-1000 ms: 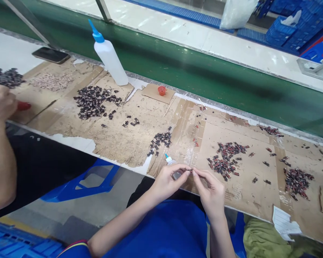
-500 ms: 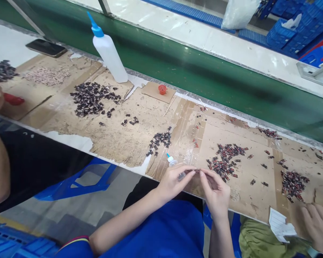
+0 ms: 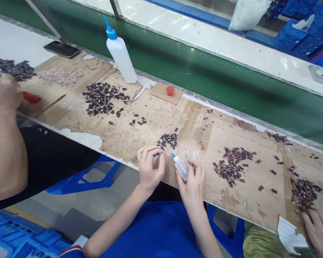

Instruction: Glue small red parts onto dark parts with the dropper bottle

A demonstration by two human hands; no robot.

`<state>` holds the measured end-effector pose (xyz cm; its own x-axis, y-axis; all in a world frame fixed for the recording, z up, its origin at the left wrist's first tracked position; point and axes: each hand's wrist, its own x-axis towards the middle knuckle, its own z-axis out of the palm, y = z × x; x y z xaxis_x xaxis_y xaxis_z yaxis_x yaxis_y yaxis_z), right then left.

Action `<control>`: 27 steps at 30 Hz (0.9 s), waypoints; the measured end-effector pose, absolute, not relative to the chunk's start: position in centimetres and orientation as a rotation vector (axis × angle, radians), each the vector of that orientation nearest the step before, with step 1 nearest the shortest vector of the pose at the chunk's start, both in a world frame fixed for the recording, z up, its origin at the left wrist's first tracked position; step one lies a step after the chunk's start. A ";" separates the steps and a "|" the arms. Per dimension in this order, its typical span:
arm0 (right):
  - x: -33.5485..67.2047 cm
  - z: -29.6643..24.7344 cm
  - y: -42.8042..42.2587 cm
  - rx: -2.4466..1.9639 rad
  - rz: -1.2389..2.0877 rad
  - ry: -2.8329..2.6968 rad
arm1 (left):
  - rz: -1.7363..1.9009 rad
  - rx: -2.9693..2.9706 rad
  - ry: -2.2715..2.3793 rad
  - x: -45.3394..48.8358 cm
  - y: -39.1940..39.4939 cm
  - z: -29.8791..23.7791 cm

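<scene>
My right hand [image 3: 192, 181] has its thumb and fingers around a small clear squeeze bottle [image 3: 181, 169] with a white collar and blue tip, which lies tilted on the cardboard at the table's near edge. To its left, my left hand [image 3: 150, 168] is curled, thumb and fingertips close together at the near side of a small pile of dark parts [image 3: 169, 139]. Whatever those fingertips may hold is too small to make out. On the right lies a larger pile of black-and-red parts [image 3: 233, 165].
A tall white bottle with blue nozzle [image 3: 122, 61], a red cup [image 3: 170, 90] and a phone [image 3: 61, 49] stand or lie along the back. More dark parts [image 3: 101, 98] are heaped at left. Co-workers' hands [image 3: 4, 91] are at both sides; a green belt [image 3: 191, 59] runs behind.
My hands, together over the near edge before, have separated. The left moved left to the small dark pile; the right moved left onto the small bottle. The view has shifted slightly.
</scene>
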<state>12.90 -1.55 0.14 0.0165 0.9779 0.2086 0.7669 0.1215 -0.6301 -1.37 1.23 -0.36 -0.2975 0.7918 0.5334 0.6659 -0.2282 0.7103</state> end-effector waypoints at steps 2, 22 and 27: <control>13.6 0.2 -1.4 -1.676 0.556 -1.717 | 1.321 1.920 2.051 -2.3 1.3 -0.4; 18.2 0.8 -0.5 -1.411 0.901 -0.657 | 1.027 2.108 1.658 0.2 0.1 -1.0; 18.3 0.0 -0.9 -1.409 0.858 -0.671 | 1.007 2.116 1.626 -0.1 0.0 -0.4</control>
